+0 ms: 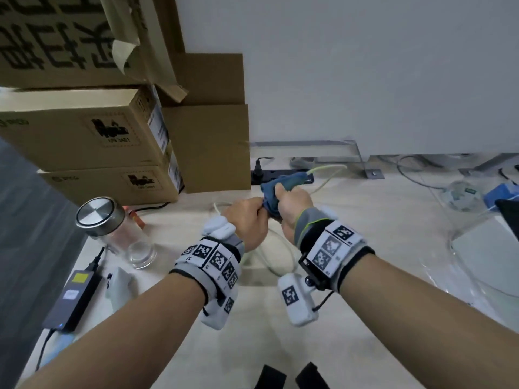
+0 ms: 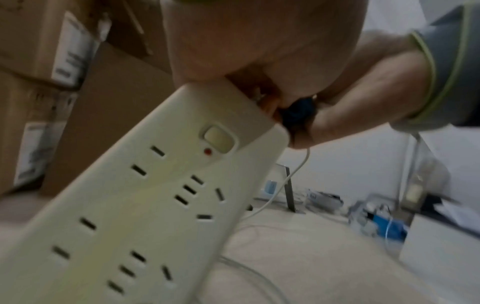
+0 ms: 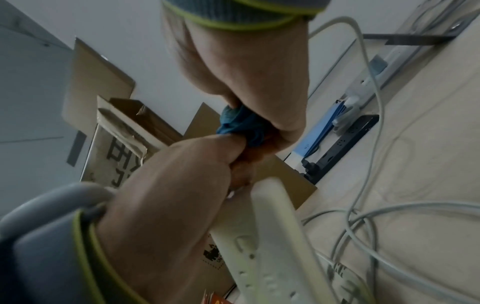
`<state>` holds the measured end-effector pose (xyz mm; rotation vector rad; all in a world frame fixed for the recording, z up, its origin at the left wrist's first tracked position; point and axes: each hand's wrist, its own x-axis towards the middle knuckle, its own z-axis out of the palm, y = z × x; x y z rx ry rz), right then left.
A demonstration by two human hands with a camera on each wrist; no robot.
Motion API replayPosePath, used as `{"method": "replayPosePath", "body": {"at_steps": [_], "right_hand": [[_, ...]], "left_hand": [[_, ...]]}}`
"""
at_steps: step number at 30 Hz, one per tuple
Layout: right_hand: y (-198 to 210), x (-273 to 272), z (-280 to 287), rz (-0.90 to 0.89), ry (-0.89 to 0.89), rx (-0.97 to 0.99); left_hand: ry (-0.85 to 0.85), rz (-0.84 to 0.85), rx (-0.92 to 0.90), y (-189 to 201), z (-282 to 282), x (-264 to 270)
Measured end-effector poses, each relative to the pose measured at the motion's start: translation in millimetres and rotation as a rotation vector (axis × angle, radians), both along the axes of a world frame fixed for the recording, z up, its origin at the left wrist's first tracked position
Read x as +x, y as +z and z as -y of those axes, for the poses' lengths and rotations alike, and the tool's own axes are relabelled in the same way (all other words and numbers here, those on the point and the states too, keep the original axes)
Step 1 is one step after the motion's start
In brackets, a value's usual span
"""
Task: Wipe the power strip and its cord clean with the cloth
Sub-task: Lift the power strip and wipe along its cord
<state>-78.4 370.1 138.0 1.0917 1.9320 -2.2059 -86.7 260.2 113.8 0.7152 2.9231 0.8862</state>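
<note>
Above desk (image 1: 365,220), both hands pinch cloth (image 1: 273,192) at power strip's (image 2: 135,205) end.

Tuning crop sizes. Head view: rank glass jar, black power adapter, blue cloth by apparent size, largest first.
1. glass jar, the largest.
2. black power adapter, close behind, and nearer the camera, so that ranking is unsure.
3. blue cloth, the smallest, though partly hidden inside the right hand.

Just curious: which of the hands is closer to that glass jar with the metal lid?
Left. The left hand is nearer the jar; the right hand is farther away.
</note>
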Motion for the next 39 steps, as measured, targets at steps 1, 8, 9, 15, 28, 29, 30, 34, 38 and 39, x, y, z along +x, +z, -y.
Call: {"method": "replayPosePath", "body": {"at_steps": [1, 8, 9, 15, 28, 29, 30, 34, 38, 39], "right_hand": [[1, -1, 0, 0.018, -0.004, -0.049], [25, -18, -53, 0.017, -0.266, -0.151], [30, -20, -71, 0.010, -0.306, -0.142], [36, -31, -105, -0.066, -0.444, -0.209], [11, -17, -19, 0.065, 0.049, 0.016], [12, -19, -21, 0.069, 0.040, 0.013], [11, -20, -24, 0.065, 0.037, -0.003], [19, -33, -42, 0.042, -0.082, -0.104], [25, -31, -82, -0.016, -0.237, -0.072], [24, -29, -90, -0.031, -0.237, -0.055]], "left_hand": [[-0.007, -0.035, -0.027, 0, 0, 3], [-0.100, -0.129, -0.107, 0, 10, 26], [-0.126, -0.123, -0.123, -4, 17, 29], [-0.044, -0.068, -0.132, -8, 26, 27], [-0.011, -0.152, -0.278, 29, -6, 11], [-0.014, -0.165, -0.292, 30, -7, 14], [-0.019, -0.170, -0.301, 32, -8, 17], [-0.094, -0.194, -0.331, 35, 1, 28], [-0.302, -0.234, -0.370, 23, 17, 45], [-0.332, -0.224, -0.383, 17, 21, 49]]}}
